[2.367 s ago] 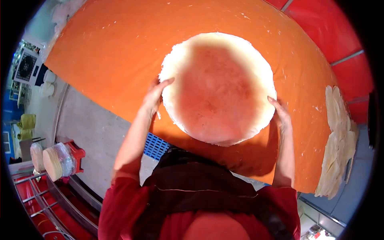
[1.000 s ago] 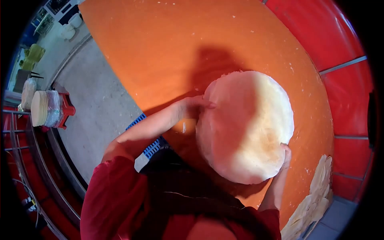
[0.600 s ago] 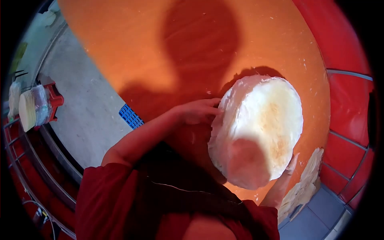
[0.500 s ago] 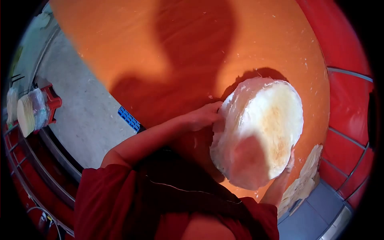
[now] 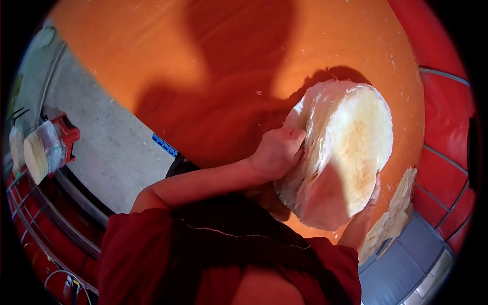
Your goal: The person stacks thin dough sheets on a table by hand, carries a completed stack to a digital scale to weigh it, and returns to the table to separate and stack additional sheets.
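A thick stack of thin round flatbreads (image 5: 363,137) is tilted on edge above the orange table (image 5: 244,119). Its browned, whitish top face is turned to the right, and the layered edges show on the left. My left hand (image 5: 279,155) is closed at the stack's left side, its fingers curled at the layered edges; the fingertips are partly hidden. At the lower right rim, my right hand (image 5: 367,211) supports the stack, with most of its fingers hidden behind it. Shadow covers the lower part of the top face.
Torn flatbread pieces (image 5: 394,216) lie along the table's right edge. On the left, a red stool (image 5: 67,133) stands beside bagged pale rounds (image 5: 38,155). A blue plastic grid (image 5: 164,145) shows near the table edge. Red upholstered panels (image 5: 445,122) border the right side.
My left hand has moved right and down along the stack, its fingers now curled more tightly at the layers. The stack's layers look more fanned on the left.
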`<state>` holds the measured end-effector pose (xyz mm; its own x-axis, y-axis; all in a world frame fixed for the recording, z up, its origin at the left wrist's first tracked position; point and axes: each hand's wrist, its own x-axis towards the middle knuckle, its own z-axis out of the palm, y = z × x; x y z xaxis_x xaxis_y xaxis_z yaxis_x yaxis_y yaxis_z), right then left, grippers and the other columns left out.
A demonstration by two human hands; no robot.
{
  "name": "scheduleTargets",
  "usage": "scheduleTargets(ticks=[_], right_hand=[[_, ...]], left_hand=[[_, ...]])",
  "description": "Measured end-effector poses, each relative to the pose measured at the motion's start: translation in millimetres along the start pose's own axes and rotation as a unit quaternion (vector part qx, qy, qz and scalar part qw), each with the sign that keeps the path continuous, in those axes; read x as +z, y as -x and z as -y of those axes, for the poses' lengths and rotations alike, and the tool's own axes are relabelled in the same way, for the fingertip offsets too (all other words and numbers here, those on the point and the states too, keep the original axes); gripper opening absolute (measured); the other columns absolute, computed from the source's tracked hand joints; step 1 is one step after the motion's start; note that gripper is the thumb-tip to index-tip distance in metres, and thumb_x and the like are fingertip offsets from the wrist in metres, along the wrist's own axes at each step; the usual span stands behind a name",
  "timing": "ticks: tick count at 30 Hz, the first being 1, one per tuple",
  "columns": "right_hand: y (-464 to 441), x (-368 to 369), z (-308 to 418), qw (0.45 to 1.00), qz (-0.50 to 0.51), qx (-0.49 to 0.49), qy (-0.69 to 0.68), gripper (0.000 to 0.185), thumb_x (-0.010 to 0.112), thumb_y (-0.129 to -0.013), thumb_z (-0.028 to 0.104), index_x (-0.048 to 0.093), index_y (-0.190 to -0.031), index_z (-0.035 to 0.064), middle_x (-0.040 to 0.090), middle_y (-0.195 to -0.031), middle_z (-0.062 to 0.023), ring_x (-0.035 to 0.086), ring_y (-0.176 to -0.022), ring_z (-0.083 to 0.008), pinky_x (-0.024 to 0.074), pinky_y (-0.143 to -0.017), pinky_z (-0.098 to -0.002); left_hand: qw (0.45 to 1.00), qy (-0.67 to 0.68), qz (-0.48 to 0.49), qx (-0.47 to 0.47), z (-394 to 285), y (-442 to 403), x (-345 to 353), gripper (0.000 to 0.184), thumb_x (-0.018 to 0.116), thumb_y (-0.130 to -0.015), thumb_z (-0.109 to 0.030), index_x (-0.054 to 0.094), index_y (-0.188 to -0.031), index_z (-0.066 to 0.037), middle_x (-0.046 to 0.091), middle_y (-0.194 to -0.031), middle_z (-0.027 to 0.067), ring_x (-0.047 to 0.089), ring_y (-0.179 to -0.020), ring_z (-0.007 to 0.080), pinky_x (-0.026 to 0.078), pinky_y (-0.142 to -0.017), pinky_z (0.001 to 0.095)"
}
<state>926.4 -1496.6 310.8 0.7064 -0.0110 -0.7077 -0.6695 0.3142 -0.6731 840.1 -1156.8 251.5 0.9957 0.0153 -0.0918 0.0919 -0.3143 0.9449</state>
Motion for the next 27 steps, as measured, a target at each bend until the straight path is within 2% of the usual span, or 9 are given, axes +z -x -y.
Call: scheduleTargets(ticks=[3, 5, 8, 12, 16, 20, 23, 26, 27], right_hand=[[5, -2, 3, 0.999, 0.028, 0.007, 0.02, 0.065, 0.05, -0.079, 0.045, 0.035, -0.127, 0.0031, 0.047, -0.121, -0.0154, 0.051, -0.104, -0.0322, 0.0442, -0.086, -0.0443], [6, -1, 2, 0.999, 0.039, -0.008, 0.025, 0.06, 0.047, -0.082, 0.043, 0.038, -0.125, 0.0028, 0.048, -0.12, -0.0157, 0.052, -0.103, -0.0312, 0.0445, -0.086, -0.0431], [7, -4, 7, 0.999, 0.045, -0.002, 0.021, 0.057, 0.046, -0.084, 0.042, 0.04, -0.124, 0.0025, 0.049, -0.12, -0.0156, 0.052, -0.103, -0.0302, 0.0444, -0.087, -0.0425], [9, -9, 6, 0.998, 0.053, -0.012, 0.022, 0.057, 0.05, -0.082, 0.04, 0.04, -0.123, 0.0029, 0.052, -0.116, -0.0143, 0.054, -0.1, -0.0282, 0.0456, -0.085, -0.0409], [6, -22, 8, 0.997, 0.069, -0.007, 0.025, 0.057, 0.053, -0.081, 0.038, 0.04, -0.123, 0.0023, 0.052, -0.116, -0.0146, 0.055, -0.099, -0.0273, 0.0463, -0.084, -0.0396], [4, -30, 10, 0.993, 0.108, -0.024, 0.036, 0.057, 0.055, -0.08, 0.036, 0.039, -0.123, 0.0019, 0.052, -0.115, -0.0152, 0.055, -0.099, -0.0269, 0.0468, -0.084, -0.0388], [4, -31, 12, 0.992, 0.12, -0.023, 0.036, 0.058, 0.056, -0.079, 0.035, 0.039, -0.123, 0.0013, 0.051, -0.116, -0.0157, 0.055, -0.099, -0.0275, 0.0466, -0.084, -0.0389], [3, -39, 15, 0.992, 0.121, -0.015, 0.041, 0.059, 0.056, -0.079, 0.035, 0.038, -0.124, 0.0008, 0.051, -0.117, -0.0161, 0.054, -0.1, -0.0284, 0.0461, -0.085, -0.039], [1, -41, 16, 0.991, 0.125, -0.015, 0.043, 0.059, 0.057, -0.079, 0.034, 0.038, -0.124, 0.0006, 0.051, -0.117, -0.0163, 0.054, -0.1, -0.0286, 0.046, -0.085, -0.039]], left_hand=[[0.977, 0.172, 0.064, -0.11, -9, 4, 4, 0.037, 0.053, -0.07, -0.003, 0.048, -0.107, -0.003, 0.053, -0.106, 0.0148, 0.053, -0.095, 0.0265, 0.042, -0.079, 0.0306], [0.922, 0.366, 0.028, -0.126, 4, 8, 21, 0.048, 0.052, -0.067, -0.001, 0.045, -0.115, 0.0, 0.051, -0.114, 0.0145, 0.049, -0.103, 0.023, 0.038, -0.087, 0.0284], [0.826, 0.527, 0.153, -0.131, -6, 9, -5, 0.061, 0.052, -0.065, 0.001, 0.035, -0.124, 0.003, 0.049, -0.116, 0.0132, 0.044, -0.11, 0.0212, 0.03, -0.095, 0.0291], [0.737, 0.594, 0.266, -0.181, -21, 0, -16, 0.073, 0.064, -0.068, -0.011, 0.028, -0.13, 0.0, 0.04, -0.126, 0.0119, 0.033, -0.12, 0.0228, 0.025, -0.1, 0.0341], [0.857, 0.433, 0.253, -0.117, -69, 15, -23, 0.084, 0.072, -0.065, -0.02, 0.025, -0.132, -0.003, 0.034, -0.131, 0.0114, 0.029, -0.123, 0.0236, 0.024, -0.1, 0.0361], [0.765, 0.586, 0.164, -0.211, -49, 12, 13, 0.084, 0.072, -0.066, -0.016, 0.023, -0.133, -0.008, 0.032, -0.132, 0.0104, 0.024, -0.125, 0.0234, 0.023, -0.102, 0.0358], [0.872, 0.474, -0.043, -0.11, -65, 15, 28, 0.089, 0.075, -0.062, -0.017, 0.022, -0.133, -0.008, 0.035, -0.13, 0.0096, 0.029, -0.123, 0.0221, 0.025, -0.101, 0.0355], [0.9, 0.393, -0.185, 0.034, -54, 8, 40, 0.086, 0.075, -0.061, -0.013, 0.026, -0.132, -0.008, 0.036, -0.129, 0.0096, 0.032, -0.121, 0.0224, 0.028, -0.1, 0.0352], [0.879, 0.446, -0.165, 0.024, -55, 6, 38, 0.084, 0.074, -0.061, -0.013, 0.028, -0.131, -0.008, 0.036, -0.128, 0.01, 0.033, -0.121, 0.0227, 0.028, -0.1, 0.0353]])
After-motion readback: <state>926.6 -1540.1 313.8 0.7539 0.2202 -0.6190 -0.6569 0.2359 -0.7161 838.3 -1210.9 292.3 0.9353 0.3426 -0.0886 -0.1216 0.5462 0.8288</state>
